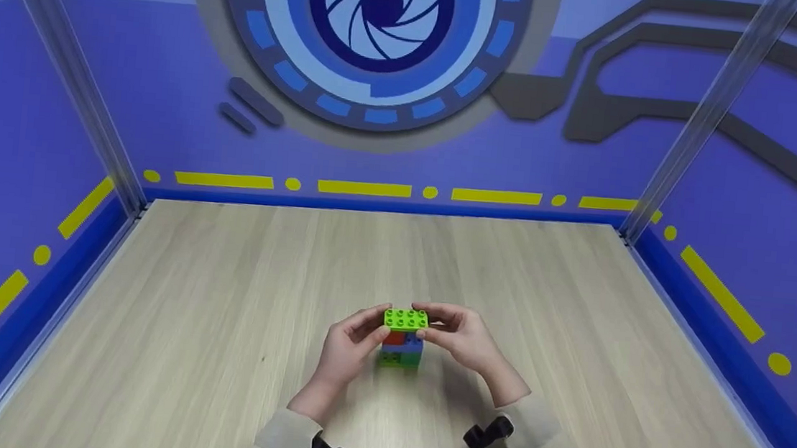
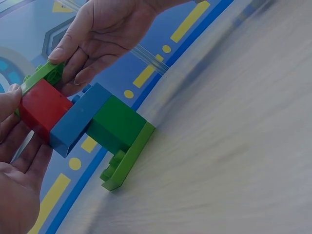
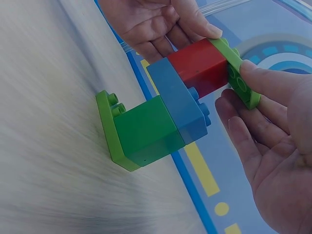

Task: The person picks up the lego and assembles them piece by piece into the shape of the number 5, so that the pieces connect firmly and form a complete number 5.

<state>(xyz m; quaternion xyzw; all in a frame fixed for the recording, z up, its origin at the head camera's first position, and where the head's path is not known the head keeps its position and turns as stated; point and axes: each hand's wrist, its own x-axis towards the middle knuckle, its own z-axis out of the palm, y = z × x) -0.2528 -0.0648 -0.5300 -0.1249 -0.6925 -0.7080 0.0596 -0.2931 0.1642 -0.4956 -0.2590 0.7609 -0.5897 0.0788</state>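
A small tower of toy building bricks stands on the table between the hands. At its bottom is a flat lime-green brick (image 2: 127,161) with bare studs on one side. Above it come a dark green brick (image 3: 147,130), a blue brick (image 3: 175,97) and a red brick (image 3: 201,67). A second flat lime-green brick (image 1: 406,319) lies across the red one, overhanging it to the right. My left hand (image 1: 346,353) pinches this top brick's left end; my right hand (image 1: 467,342) pinches its right end. Whether it is fully pressed down I cannot tell.
The pale wooden table (image 1: 218,309) is bordered by blue panels (image 1: 127,106) with yellow markings at the back and sides. Clear corner posts (image 1: 703,128) rise at the back left and right. A black strap piece (image 1: 488,434) sits by each wrist.
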